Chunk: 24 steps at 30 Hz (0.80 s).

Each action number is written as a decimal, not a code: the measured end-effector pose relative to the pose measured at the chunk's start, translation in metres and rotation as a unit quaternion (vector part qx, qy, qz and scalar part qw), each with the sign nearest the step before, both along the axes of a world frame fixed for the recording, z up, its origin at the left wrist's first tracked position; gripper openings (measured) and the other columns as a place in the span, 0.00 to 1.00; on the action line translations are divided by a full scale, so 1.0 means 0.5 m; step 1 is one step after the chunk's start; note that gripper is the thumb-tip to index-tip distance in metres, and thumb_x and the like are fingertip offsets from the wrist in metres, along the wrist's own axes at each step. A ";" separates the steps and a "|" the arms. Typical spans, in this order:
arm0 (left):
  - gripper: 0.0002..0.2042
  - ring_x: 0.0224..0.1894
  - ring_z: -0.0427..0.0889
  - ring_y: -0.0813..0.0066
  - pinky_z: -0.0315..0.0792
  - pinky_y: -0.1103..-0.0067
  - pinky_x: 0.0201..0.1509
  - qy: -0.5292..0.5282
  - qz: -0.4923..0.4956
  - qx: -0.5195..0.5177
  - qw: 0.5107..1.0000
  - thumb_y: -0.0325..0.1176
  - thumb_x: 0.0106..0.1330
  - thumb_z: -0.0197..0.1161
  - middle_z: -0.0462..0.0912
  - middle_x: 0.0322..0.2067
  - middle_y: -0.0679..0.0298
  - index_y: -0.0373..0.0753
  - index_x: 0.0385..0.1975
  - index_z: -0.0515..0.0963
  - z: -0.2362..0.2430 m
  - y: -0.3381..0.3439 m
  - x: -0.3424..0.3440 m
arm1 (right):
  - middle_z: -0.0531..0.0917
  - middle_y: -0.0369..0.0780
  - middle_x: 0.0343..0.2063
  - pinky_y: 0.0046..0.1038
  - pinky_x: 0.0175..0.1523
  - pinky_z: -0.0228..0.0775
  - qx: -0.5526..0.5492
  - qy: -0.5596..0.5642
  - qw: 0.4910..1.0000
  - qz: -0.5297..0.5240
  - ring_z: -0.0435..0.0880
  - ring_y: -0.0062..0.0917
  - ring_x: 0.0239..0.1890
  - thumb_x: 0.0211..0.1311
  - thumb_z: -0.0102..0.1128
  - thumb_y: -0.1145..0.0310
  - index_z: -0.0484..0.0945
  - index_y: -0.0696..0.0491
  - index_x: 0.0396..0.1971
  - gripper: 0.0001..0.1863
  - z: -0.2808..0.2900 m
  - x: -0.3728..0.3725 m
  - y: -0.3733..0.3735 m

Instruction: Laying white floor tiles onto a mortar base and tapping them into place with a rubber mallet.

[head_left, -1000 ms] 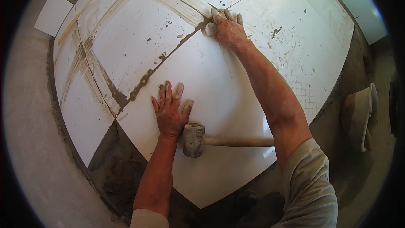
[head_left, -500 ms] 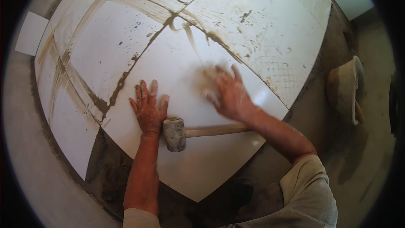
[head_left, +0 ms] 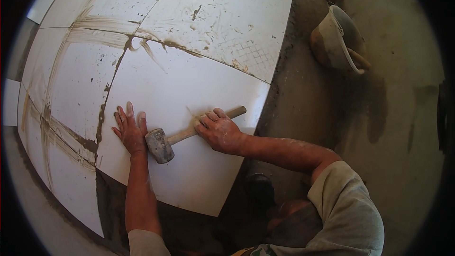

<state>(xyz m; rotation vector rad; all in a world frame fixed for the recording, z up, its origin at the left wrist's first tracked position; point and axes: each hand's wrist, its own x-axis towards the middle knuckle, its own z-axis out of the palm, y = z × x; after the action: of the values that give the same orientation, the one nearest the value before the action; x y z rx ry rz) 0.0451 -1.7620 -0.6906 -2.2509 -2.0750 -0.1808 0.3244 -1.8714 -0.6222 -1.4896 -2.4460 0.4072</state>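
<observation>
My left hand (head_left: 130, 128) lies open with fingers spread on a white square tile (head_left: 185, 80), just left of the mallet head. My right hand (head_left: 218, 130) has its fingers wrapped round the wooden handle of a mallet (head_left: 160, 146), whose grime-covered cylindrical head sits low over the same tile. The handle's end sticks out to the right beyond my knuckles. A dark, smeared joint of wet mortar (head_left: 112, 83) runs along the tile's left edge, and another crosses its far edge.
More mortar-streaked white tiles (head_left: 208, 4) spread away to the left and far side. A worn bucket (head_left: 324, 40) with something handled inside stands at upper right on grey floor (head_left: 393, 114). Dark bedding (head_left: 109, 194) shows along the near tile edges. A shoe (head_left: 260, 189) is below my right arm.
My right hand has come down and back from the far tile corner and closed on the mallet handle, which now slants upward. The view has turned, bringing the bucket higher.
</observation>
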 end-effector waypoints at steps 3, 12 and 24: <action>0.29 0.73 0.49 0.57 0.38 0.48 0.71 -0.033 -0.001 -0.021 0.999 0.55 0.69 0.49 0.54 0.71 0.59 0.57 0.69 0.58 0.010 0.001 0.000 | 0.75 0.44 0.35 0.44 0.57 0.64 -0.065 -0.011 0.998 0.004 0.74 0.38 0.48 0.58 0.55 0.67 0.75 0.57 0.35 0.10 0.040 0.000 -0.016; 0.31 0.74 0.44 0.51 0.37 0.45 0.70 -0.060 0.047 -0.103 0.992 0.55 0.71 0.43 0.47 0.72 0.52 0.48 0.71 0.53 0.022 -0.071 0.021 | 0.74 0.49 0.35 0.45 0.47 0.70 -0.248 0.132 0.943 -0.175 0.77 0.46 0.41 0.68 0.50 0.58 0.71 0.59 0.34 0.16 0.107 0.034 -0.128; 0.31 0.74 0.40 0.49 0.34 0.39 0.67 -0.007 0.088 -0.069 0.994 0.53 0.73 0.40 0.44 0.72 0.51 0.46 0.72 0.48 0.033 -0.132 0.079 | 0.78 0.54 0.28 0.49 0.44 0.68 -0.306 0.187 0.915 -0.187 0.78 0.53 0.36 0.72 0.42 0.50 0.68 0.59 0.34 0.23 0.081 0.014 -0.188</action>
<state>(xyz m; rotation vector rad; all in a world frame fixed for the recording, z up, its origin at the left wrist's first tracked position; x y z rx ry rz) 0.0847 -1.8280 -0.6742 -2.1275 -2.3449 -0.0434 0.3315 -1.9652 -0.5819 -1.8371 -1.7517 1.3197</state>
